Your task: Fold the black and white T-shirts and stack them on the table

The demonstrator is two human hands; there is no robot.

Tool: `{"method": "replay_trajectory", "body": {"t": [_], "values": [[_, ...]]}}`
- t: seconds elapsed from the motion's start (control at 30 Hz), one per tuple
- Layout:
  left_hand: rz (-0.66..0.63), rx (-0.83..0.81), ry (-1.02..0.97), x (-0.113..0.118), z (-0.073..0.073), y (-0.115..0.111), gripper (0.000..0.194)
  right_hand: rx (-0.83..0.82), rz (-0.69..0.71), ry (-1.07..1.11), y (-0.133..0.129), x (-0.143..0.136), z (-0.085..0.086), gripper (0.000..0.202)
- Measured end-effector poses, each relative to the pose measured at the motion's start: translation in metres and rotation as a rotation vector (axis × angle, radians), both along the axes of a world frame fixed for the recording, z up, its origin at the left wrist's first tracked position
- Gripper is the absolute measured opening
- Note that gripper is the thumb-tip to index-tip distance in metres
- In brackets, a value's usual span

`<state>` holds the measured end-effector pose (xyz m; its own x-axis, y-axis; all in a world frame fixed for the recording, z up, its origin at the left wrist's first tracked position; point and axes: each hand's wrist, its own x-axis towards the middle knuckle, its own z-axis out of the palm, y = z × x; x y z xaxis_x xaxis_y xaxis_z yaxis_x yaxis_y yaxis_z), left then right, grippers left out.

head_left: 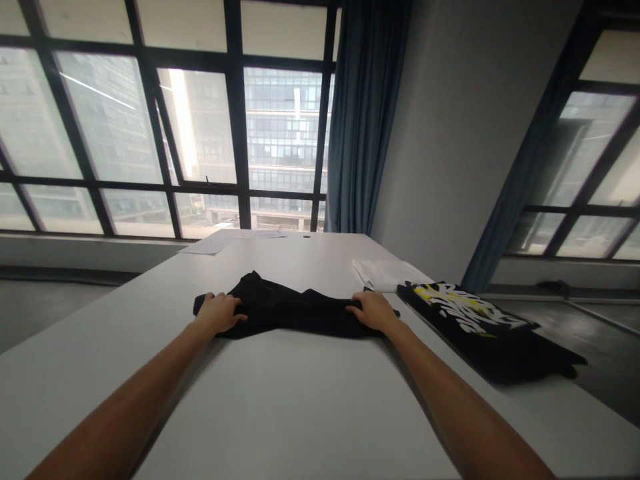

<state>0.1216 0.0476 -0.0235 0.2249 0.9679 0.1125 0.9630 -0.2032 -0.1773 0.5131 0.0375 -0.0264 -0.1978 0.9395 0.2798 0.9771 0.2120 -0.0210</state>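
Note:
A black garment (pixel 295 311) lies stretched sideways across the white table, bunched along its far side with a peak at the upper left. Its exact kind does not show. At its left end, my left hand (pixel 218 313) grips the cloth with curled fingers. My right hand (pixel 374 311) holds the other end, thumb toward the middle and fingers closed over the fabric. Both arms reach forward over the table, and the cloth between the hands rests on or close to the surface.
On the white table (pixel 295 413), a folded black garment with a white and yellow print (pixel 465 313) sits at the right edge, partly overhanging. Behind it lies a white cloth or bag (pixel 385 273). Paper sheets (pixel 210 245) lie at the far left. A blue curtain (pixel 367 120) hangs beyond.

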Motion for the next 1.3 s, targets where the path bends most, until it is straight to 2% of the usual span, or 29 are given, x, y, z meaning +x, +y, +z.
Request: {"method": "replay_trajectory", "body": {"t": [0.13,0.2,0.23,0.3,0.4,0.43,0.47,0.5,0.57,0.67,0.77,0.87,0.97,1.03,1.07,1.13,1.2,1.27,1.3], "values": [[-0.009,0.14,-0.004,-0.004,0.018,-0.009,0.026,-0.02,0.094,0.218,-0.004,0.004,0.004,0.039],[-0.022,0.12,-0.054,-0.007,0.031,-0.02,0.027,-0.042,0.122,0.305,-0.003,0.007,0.0,0.034],[-0.024,0.057,-0.092,-0.01,0.039,-0.026,0.03,-0.05,0.122,0.335,-0.002,0.008,-0.002,0.031],[-0.048,-0.2,-0.195,-0.018,0.051,-0.038,0.036,-0.058,0.107,0.391,0.001,0.01,-0.005,0.026],[-0.115,-0.734,-0.392,-0.032,0.059,-0.045,0.045,-0.023,0.03,0.417,0.004,0.012,-0.006,0.025],[-0.115,-0.842,-0.462,-0.036,0.059,-0.043,0.05,0.003,-0.019,0.403,0.005,0.011,-0.005,0.026],[-0.101,-0.877,-0.527,-0.038,0.057,-0.039,0.056,0.029,-0.072,0.382,0.006,0.011,-0.004,0.026],[-0.09,-0.84,-0.579,-0.039,0.054,-0.032,0.061,0.051,-0.122,0.359,0.006,0.01,-0.003,0.028],[-0.108,-0.651,-0.612,-0.036,0.046,-0.017,0.064,0.064,-0.185,0.316,0.006,0.008,-0.003,0.031],[-0.207,-0.424,-0.461,-0.023,0.029,0.001,0.061,0.01,-0.173,0.26,0.005,0.01,-0.005,0.038],[-0.315,-0.341,-0.311,-0.015,0.016,0.007,0.049,-0.121,-0.075,0.21,0.006,0.022,-0.009,0.045],[-0.367,-0.352,-0.275,-0.024,0.011,0.01,0.035,-0.264,0.002,0.194,0.008,0.037,-0.005,0.033],[-0.307,-0.516,-0.322,-0.048,0.02,0.024,0.033,-0.442,0.091,0.22,0.017,0.043,0.015,0.023],[-0.234,-0.541,-0.372,-0.061,0.037,0.04,0.034,-0.559,0.147,0.202,0.031,0.039,0.036,0.021],[-0.195,-0.486,-0.381,-0.063,0.048,0.049,0.034,-0.564,0.145,0.176,0.039,0.034,0.047,0.021],[-0.1,-0.253,-0.357,-0.06,0.072,0.067,0.034,-0.384,0.045,0.105,0.057,0.02,0.065,0.025],[0.034,0.112,-0.296,-0.047,0.089,0.079,0.038,-0.065,-0.138,0.018,0.071,0.001,0.074,0.036],[0.087,0.394,-0.224,-0.028,0.09,0.082,0.046,0.167,-0.254,-0.061,0.077,-0.017,0.072,0.047],[0.072,0.441,-0.188,-0.02,0.084,0.081,0.049,0.21,-0.256,-0.091,0.076,-0.025,0.067,0.05]]}}
